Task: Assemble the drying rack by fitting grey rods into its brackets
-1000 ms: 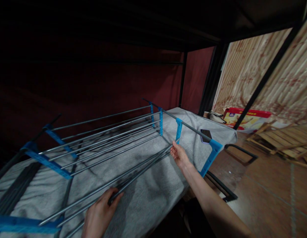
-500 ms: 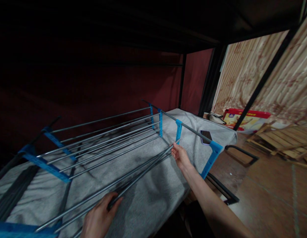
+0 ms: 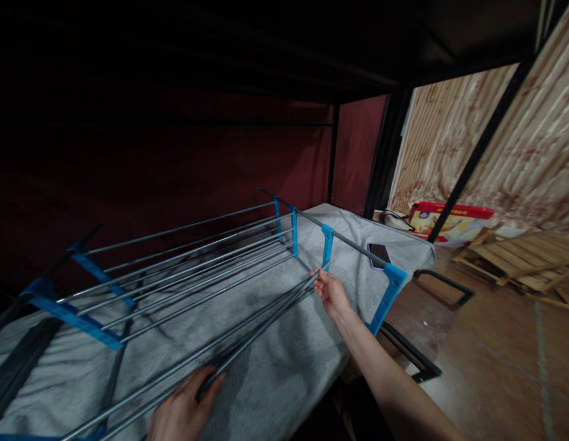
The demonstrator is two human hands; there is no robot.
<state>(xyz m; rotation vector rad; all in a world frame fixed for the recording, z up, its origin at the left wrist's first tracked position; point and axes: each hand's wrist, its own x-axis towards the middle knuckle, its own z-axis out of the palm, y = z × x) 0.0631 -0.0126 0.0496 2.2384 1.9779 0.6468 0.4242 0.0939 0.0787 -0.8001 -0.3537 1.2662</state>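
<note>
A rack of grey metal rods and blue plastic brackets lies on a grey cloth [image 3: 284, 355]. My left hand [image 3: 185, 404] is closed around the near end of a metal rod [image 3: 252, 341] at the bottom of the view. At the rod's far end, my right hand [image 3: 327, 291] pinches several rod tips together, close to a blue bracket [image 3: 327, 240]. The farther rods [image 3: 196, 260] run between a pair of brackets on the left and a pair on the right. Another blue bracket [image 3: 389, 294] hangs from the side bar, to the right of my right hand.
A phone [image 3: 378, 255] lies on the cloth at the right. Black metal frame posts [image 3: 477, 153] rise around the bed-like surface. On the floor stand a red and yellow box [image 3: 449, 222] and wooden slatted pieces [image 3: 523, 260]; a patterned curtain [image 3: 449, 141] hangs behind.
The view has shifted slightly, so the rack sits a little lower and to the left. Both hands keep their hold on the rods; my right hand has moved slightly left.
</note>
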